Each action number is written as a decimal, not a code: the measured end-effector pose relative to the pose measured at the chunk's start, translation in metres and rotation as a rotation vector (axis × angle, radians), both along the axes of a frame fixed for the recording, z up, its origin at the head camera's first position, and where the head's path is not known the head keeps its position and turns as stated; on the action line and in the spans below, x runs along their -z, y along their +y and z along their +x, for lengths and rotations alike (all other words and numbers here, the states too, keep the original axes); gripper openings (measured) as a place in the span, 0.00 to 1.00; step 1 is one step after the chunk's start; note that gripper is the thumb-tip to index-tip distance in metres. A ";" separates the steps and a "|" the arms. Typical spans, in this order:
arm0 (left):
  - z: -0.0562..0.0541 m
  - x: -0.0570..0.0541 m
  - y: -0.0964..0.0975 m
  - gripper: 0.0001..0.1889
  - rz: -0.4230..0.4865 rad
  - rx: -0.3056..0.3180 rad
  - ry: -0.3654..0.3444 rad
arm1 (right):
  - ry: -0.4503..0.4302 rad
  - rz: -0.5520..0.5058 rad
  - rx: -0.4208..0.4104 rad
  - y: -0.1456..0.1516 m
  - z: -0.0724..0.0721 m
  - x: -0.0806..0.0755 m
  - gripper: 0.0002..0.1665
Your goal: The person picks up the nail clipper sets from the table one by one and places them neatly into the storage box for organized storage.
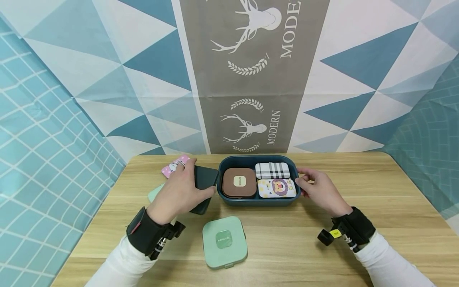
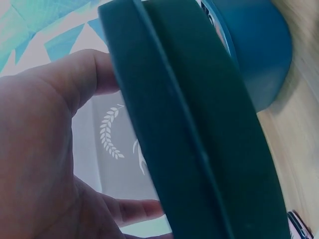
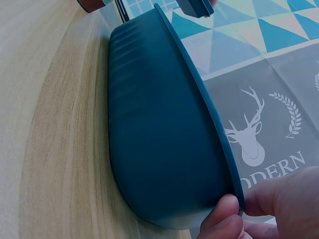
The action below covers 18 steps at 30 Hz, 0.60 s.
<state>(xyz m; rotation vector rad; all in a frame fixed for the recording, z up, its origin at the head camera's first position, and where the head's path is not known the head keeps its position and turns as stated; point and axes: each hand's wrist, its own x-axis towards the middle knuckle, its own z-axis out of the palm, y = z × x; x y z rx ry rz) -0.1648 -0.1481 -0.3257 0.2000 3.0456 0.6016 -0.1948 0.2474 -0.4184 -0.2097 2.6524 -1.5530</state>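
Note:
My left hand (image 1: 179, 191) holds a dark green, lid-like piece (image 1: 205, 179) tilted just left of the dark blue box (image 1: 258, 202). Thumb and fingers are spread along the edge of this piece in the left wrist view, where a ridge runs down its side. At the box's right end, my right hand (image 1: 319, 187) pinches the rim, as the right wrist view shows. Inside the box lie a brown manicure case (image 1: 239, 191), a plaid tin (image 1: 272, 170) and a lion-printed tin (image 1: 277, 188).
A mint green manicure case (image 1: 224, 243) lies on the wooden table (image 1: 287, 247) in front of the box. Behind my left hand is a pink printed tin (image 1: 175, 165). A pale green item (image 1: 154, 193) is partly hidden under that hand. Patterned cloth (image 1: 247, 79) rises behind.

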 end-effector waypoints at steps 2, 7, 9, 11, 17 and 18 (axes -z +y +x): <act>-0.002 0.000 0.001 0.55 -0.002 0.001 0.003 | -0.002 0.000 0.001 0.000 0.000 0.000 0.29; -0.006 -0.001 0.006 0.56 -0.002 0.003 0.012 | -0.002 0.001 0.003 -0.001 0.000 -0.001 0.29; -0.008 -0.002 0.007 0.56 -0.004 -0.002 0.013 | -0.001 0.001 0.004 -0.001 0.000 -0.001 0.29; -0.010 -0.002 0.009 0.55 0.000 -0.009 0.010 | -0.001 0.001 0.003 -0.001 0.000 -0.001 0.29; -0.015 -0.003 0.016 0.52 0.023 -0.013 0.009 | 0.005 0.010 0.000 0.000 0.000 0.000 0.29; -0.016 -0.003 0.017 0.52 0.023 -0.013 0.009 | 0.004 0.010 0.001 0.000 0.000 0.000 0.29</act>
